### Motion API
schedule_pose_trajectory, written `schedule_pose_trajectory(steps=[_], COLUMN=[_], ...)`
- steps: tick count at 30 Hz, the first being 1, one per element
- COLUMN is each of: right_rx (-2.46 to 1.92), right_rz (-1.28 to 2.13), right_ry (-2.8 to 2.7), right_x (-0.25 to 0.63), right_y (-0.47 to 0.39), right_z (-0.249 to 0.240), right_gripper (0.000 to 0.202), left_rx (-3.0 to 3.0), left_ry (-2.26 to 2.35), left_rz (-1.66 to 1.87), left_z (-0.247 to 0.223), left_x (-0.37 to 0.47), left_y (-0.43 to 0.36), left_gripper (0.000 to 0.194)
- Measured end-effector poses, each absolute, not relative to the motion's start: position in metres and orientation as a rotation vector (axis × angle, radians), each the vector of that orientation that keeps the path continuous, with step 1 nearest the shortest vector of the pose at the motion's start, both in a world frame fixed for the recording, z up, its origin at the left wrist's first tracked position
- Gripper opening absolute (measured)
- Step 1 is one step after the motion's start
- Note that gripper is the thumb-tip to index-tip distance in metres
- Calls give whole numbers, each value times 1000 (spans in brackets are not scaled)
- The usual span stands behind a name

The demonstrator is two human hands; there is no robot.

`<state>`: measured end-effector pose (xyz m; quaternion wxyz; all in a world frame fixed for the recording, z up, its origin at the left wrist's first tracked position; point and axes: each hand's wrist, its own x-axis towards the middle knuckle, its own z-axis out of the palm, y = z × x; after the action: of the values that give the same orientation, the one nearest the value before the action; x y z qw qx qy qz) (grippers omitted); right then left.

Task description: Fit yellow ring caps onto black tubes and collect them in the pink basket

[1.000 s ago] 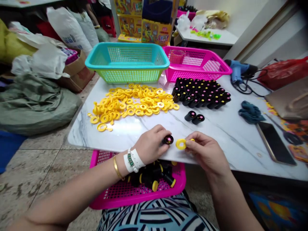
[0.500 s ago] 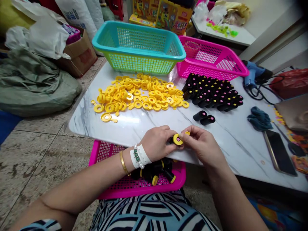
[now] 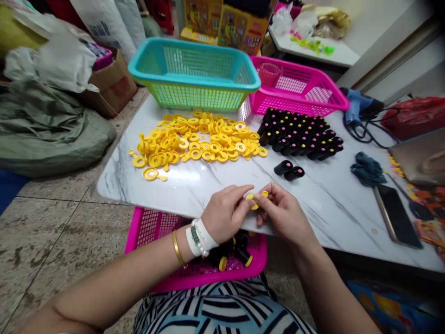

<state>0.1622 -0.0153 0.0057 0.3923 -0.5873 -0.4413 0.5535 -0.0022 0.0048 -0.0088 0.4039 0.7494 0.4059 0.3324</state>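
Note:
At the table's near edge my left hand (image 3: 224, 211) and my right hand (image 3: 290, 215) meet around a yellow ring cap (image 3: 255, 205) with a small tab. My left thumb and fingers close on the cap's left side, the index finger stretched above it. My right thumb and fingers pinch the cap by its tab side. The cap is tilted, and no black tube shows under it; my fingers hide that spot. Two black tubes (image 3: 294, 173) with pink centres lie just beyond my right hand. A heap of yellow ring caps (image 3: 198, 139) lies farther back.
Many black tubes (image 3: 302, 134) stand packed at the back right. Behind are a teal-and-green basket (image 3: 194, 83) and a pink basket (image 3: 302, 104). Another pink basket (image 3: 198, 278) below the table edge holds capped tubes. A phone (image 3: 398, 215), cloth (image 3: 366, 169) and heat gun (image 3: 356, 106) lie right.
The cap, earlier facing up on a black tube, has tipped over, and the tube is out of sight. My left index finger has stretched out. The whole view has shifted slightly.

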Motion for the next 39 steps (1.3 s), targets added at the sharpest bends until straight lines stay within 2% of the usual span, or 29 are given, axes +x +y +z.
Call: schedule_pose_trajectory(steps=[2, 6, 13, 19, 22, 26, 29, 31, 33, 35, 39], right_rx=[-1456, -1341, -1417, -1513, -1492, -1567, -1456, -1361, -1316, -1311, -1325], right_rz=[1336, 1302, 1628, 1449, 1348, 1011, 979, 1036, 1055, 1002, 840], right_ry=[-1100, -1041, -1324, -1640, -1752, -1986, -2088, -2117, -2108, -2066, -1963], right_x=[162, 173, 184, 173, 167, 155, 145, 138, 133, 129, 130], right_y=[-20, -27, 1, 7, -7, -40, -67, -78, -80, -75, -61], right_z=[1, -5, 12, 19, 21, 18, 9, 7, 9, 15, 27], right_gripper=[28, 24, 26, 22, 18, 29, 26, 26, 27, 23, 12], left_rx=[1994, 2069, 2036, 2070, 2146, 2315, 2351, 2373, 2404, 2446, 2614], left_ry=[1049, 1060, 1044, 1078, 1109, 965, 869, 1074, 1486, 1783, 1689], left_rz=[917, 916, 805, 634, 528, 338, 320, 497, 743, 797, 662], left_z=[-14, -17, -7, -7, -8, 0, 10, 14, 12, 6, -11], left_x=[-1, 1, -3, 1, 2, -20, -58, -92, -125, -149, -141], left_y=[-2, -8, -1, 6, 2, -17, -36, -41, -34, -22, -17], left_gripper=[37, 25, 22, 15, 18, 23, 34, 41, 42, 46, 61])
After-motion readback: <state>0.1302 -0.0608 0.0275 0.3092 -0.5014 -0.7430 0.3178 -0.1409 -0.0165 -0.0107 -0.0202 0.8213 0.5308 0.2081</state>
